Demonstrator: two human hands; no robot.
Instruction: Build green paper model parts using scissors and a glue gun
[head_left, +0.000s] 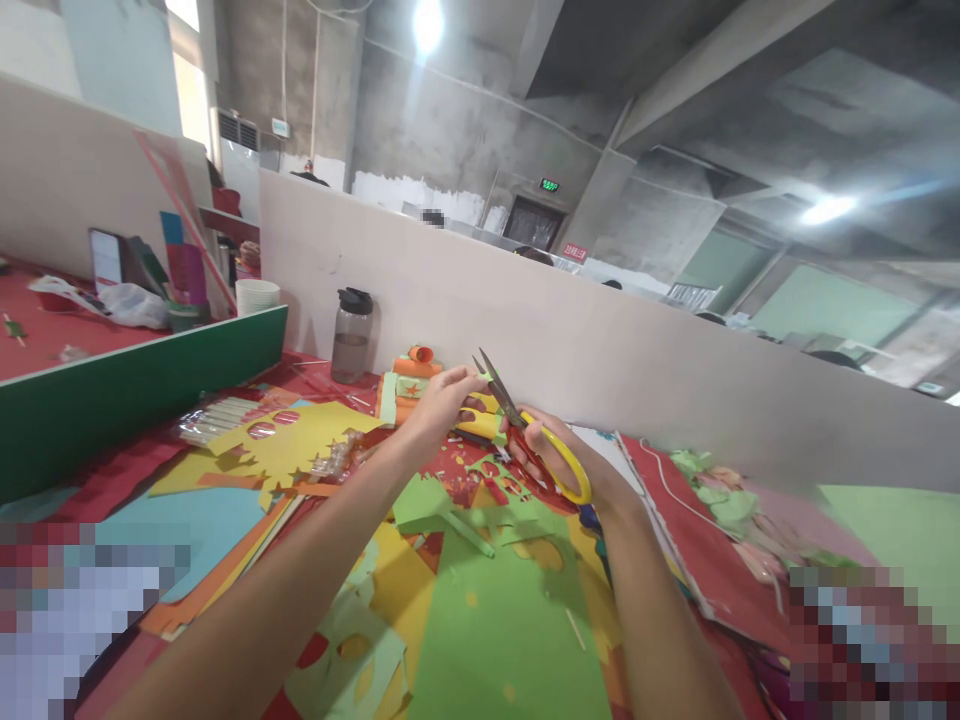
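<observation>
Left fingers (466, 381) pinch green paper (485, 378); right fingers (534, 431) grip scissors (512, 408); the red sign (575, 253) is illegible.

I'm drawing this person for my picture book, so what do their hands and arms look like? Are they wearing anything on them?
The left hand and right hand have no gloves on. The left forearm and right forearm look slim and bare, with no sleeves showing. I see no watch or bracelet. The fingernails are too small to tell.
</observation>
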